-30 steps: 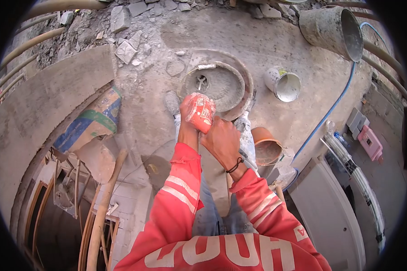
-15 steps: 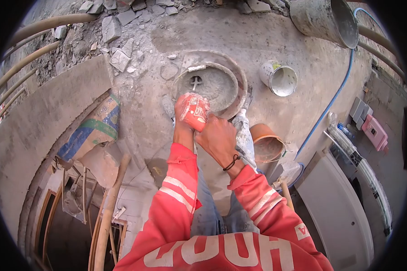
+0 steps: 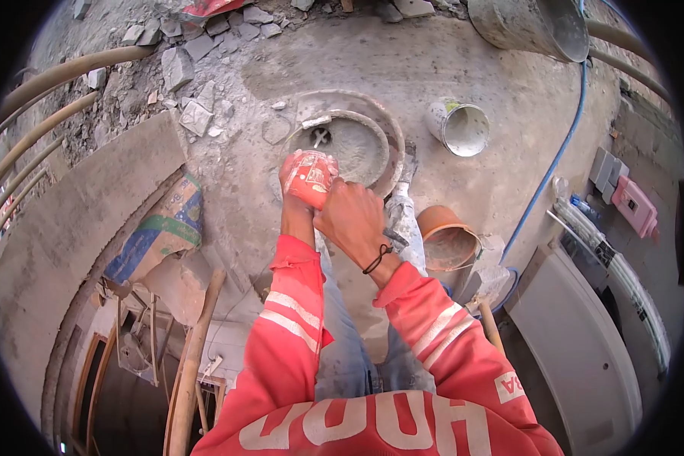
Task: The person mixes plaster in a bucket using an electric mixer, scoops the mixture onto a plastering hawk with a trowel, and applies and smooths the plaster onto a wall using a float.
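Note:
A red power mixer [image 3: 311,176] is held over a round bucket [image 3: 357,152] of wet grey mix. Its metal shaft and paddle reach into the mix at the bucket's left side. My left hand [image 3: 295,173] wraps round the mixer's left and front. From the right, my right hand [image 3: 353,214] is closed on the mixer's rear part, which it mostly hides. The bucket stands between my feet, with a wider curved rim [image 3: 391,129] around its far and right sides.
A white pail [image 3: 466,129] and an orange bucket [image 3: 444,239] lie on the right. A large grey bucket [image 3: 536,26] is at the upper right beside a blue hose [image 3: 555,163]. Rubble [image 3: 196,118] lies upper left; a torn bag [image 3: 159,228] rests on the left.
The view has shifted, so the hands and mixer appear further left. Both hands keep their hold on the mixer. A red item has come into view at the top among the rubble.

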The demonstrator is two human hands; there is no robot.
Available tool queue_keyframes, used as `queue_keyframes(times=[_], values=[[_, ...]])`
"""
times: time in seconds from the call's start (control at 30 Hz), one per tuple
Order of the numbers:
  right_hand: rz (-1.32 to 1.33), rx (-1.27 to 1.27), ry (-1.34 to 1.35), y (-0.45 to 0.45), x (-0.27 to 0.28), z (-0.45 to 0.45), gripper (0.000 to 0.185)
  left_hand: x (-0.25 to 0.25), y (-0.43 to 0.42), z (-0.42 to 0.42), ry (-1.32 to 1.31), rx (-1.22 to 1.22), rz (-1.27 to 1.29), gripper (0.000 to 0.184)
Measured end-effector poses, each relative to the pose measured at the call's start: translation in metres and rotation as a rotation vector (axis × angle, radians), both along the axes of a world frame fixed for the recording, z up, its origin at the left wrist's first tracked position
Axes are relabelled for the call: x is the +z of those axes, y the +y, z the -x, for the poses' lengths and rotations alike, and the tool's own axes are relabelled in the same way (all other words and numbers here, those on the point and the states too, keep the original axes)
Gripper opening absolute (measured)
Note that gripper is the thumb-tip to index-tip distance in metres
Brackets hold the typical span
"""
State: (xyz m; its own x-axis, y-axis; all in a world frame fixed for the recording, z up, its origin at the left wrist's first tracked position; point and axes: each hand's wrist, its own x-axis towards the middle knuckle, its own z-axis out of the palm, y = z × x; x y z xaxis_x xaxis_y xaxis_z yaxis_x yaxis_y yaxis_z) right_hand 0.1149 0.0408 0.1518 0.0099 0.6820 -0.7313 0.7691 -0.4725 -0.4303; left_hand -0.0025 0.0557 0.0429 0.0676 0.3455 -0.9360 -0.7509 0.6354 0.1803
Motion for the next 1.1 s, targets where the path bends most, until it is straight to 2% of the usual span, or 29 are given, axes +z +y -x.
queue_keyframes(times=[0.2, 0.37, 0.47, 0.63, 0.87, 1.1], values=[[-0.011, -0.010, -0.038, 0.009, -0.005, -0.016, 0.022, 0.001, 0.014, -0.018, -0.014, -0.050, 0.009, 0.038], [0.003, -0.064, -0.067, 0.005, -0.008, -0.040, 0.025, -0.044, 0.006, -0.031, -0.268, -0.067, 0.039, 0.040], [0.038, -0.126, -0.100, -0.002, -0.005, -0.050, 0.026, -0.048, -0.001, -0.046, -0.351, -0.106, -0.046, 0.040], [0.074, -0.265, -0.125, -0.031, -0.009, -0.060, 0.028, -0.042, -0.012, -0.073, -0.341, -0.129, 0.168, 0.034], [0.052, -0.374, -0.155, -0.067, -0.010, -0.057, 0.030, -0.039, -0.034, -0.086, -0.378, -0.213, 0.235, 0.036], [-0.028, -0.397, -0.180, -0.092, -0.012, -0.041, 0.028, -0.041, -0.059, -0.076, -0.423, -0.235, 0.184, 0.035]])
